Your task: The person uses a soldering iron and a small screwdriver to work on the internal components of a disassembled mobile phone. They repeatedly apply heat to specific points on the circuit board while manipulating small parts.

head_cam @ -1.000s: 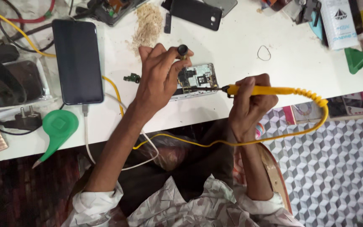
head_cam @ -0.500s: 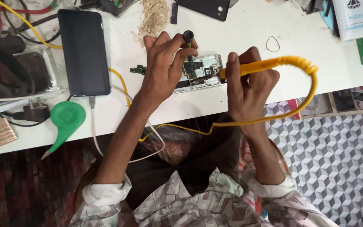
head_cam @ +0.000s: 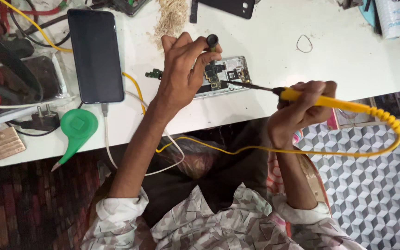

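The yellow soldering iron (head_cam: 329, 100) is being gripped in the right hand (head_cam: 297, 113), its tip aimed left at the opened phone (head_cam: 223, 76) (on the counter (head_cam: 274, 51)), while a small black tool (head_cam: 212, 40) is being pinched by the left hand (head_cam: 186, 69) directly above it.

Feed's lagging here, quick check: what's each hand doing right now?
Left hand: closed, pinching a small black cylinder above the opened phone.
Right hand: closed around the yellow soldering iron, tip on the phone's board.

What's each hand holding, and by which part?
Right hand grips the yellow soldering iron by its handle. Left hand pinches a small black-capped tool near its top, above the opened phone.
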